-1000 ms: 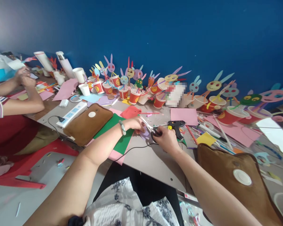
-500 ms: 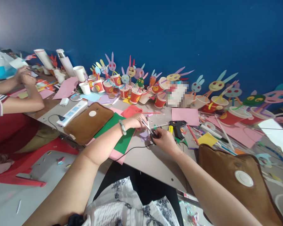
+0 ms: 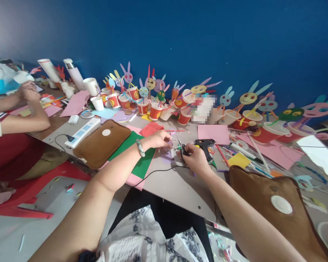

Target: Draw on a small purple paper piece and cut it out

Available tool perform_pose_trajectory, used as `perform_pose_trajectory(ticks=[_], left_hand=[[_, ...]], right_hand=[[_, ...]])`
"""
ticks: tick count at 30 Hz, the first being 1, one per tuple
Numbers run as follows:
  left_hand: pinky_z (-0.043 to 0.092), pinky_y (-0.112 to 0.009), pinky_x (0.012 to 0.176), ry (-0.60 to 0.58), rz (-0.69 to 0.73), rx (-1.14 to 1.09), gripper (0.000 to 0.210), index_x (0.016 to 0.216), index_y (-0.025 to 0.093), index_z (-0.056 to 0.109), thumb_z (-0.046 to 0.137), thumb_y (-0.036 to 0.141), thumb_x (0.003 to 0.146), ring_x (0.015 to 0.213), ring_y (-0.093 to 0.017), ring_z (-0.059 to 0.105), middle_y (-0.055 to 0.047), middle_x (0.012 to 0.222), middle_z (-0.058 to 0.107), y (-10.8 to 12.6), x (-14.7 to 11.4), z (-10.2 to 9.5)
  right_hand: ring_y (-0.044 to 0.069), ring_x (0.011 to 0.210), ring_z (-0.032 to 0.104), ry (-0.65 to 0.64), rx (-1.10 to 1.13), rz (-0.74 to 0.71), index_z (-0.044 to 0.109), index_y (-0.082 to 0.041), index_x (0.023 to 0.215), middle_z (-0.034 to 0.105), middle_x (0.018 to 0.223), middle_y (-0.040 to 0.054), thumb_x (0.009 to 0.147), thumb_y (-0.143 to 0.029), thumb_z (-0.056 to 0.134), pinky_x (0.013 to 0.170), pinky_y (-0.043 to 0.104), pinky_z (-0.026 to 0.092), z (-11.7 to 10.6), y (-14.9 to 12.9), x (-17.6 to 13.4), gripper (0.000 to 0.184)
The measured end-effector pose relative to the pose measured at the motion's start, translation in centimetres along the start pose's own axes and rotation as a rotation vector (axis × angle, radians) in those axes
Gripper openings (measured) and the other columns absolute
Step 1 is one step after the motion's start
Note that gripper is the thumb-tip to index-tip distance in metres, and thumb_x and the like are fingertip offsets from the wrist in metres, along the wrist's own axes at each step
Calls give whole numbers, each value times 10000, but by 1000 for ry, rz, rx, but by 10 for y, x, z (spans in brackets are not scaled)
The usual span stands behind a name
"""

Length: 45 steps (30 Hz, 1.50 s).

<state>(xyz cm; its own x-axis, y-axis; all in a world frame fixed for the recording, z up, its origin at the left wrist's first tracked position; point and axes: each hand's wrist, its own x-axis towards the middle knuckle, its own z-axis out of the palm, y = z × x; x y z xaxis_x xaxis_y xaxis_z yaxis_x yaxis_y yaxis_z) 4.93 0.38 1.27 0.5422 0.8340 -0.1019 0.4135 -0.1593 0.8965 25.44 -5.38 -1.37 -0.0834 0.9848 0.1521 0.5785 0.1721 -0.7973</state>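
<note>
My right hand is closed around the black handles of a pair of scissors, whose blades point up and away from me. To their left, my left hand pinches a small purple piece of paper between thumb and fingertips. The blades are apart from that piece. Beneath my left wrist lies a sheet of green paper on top of pink paper. A black hot glue gun rests just beyond my right hand, and small paper scraps surround the scissors.
Paper cups with paper rabbit figures line the wall. Brown cushioned pouches lie at both sides, with a power strip on the left. A black cord crosses the tabletop. At left, another person's arms rest on the table.
The scissors have moved right, away from my left hand, and their blades no longer reach its fingertips. My left fingers have turned up slightly with the purple piece now showing.
</note>
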Motion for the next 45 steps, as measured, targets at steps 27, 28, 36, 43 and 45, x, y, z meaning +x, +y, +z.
perform_pose_trajectory(ticks=[27, 28, 36, 43, 45], left_hand=[[409, -195, 465, -88, 26, -450, 522, 932, 142, 629, 714, 628, 762, 551, -93, 630, -47, 842, 699, 15, -6, 21], [411, -192, 473, -98, 51, -427, 493, 908, 136, 632, 768, 575, 731, 550, -88, 621, -32, 803, 691, 14, -6, 22], [406, -189, 466, -20, 96, -486, 398, 796, 108, 614, 784, 463, 738, 539, -62, 587, -26, 767, 671, 20, -8, 23], [397, -174, 475, 66, 41, -595, 210, 793, 118, 597, 719, 290, 786, 536, -51, 582, -16, 744, 675, 26, -11, 23], [407, -169, 488, 139, 23, -640, 169, 792, 122, 585, 691, 254, 790, 542, -46, 585, -15, 760, 682, 27, -10, 23]], right_hand=[[108, 598, 479, 127, 792, 184, 660, -195, 669, 570, 635, -25, 664, -314, 823, 567, 249, 383, -6, 4, 6, 202], [109, 608, 486, 141, 795, 177, 658, -193, 659, 581, 643, -22, 663, -308, 822, 583, 249, 392, -6, 3, 6, 201], [113, 587, 477, 129, 770, 166, 661, -203, 691, 555, 624, -36, 659, -295, 833, 537, 245, 363, -4, 5, 4, 197], [118, 602, 489, 151, 643, 99, 653, -202, 692, 562, 636, -27, 721, -370, 810, 551, 248, 370, -6, 1, 1, 232], [117, 577, 471, 122, 593, 110, 661, -197, 701, 557, 628, -19, 756, -451, 775, 526, 252, 356, -7, -2, 0, 284]])
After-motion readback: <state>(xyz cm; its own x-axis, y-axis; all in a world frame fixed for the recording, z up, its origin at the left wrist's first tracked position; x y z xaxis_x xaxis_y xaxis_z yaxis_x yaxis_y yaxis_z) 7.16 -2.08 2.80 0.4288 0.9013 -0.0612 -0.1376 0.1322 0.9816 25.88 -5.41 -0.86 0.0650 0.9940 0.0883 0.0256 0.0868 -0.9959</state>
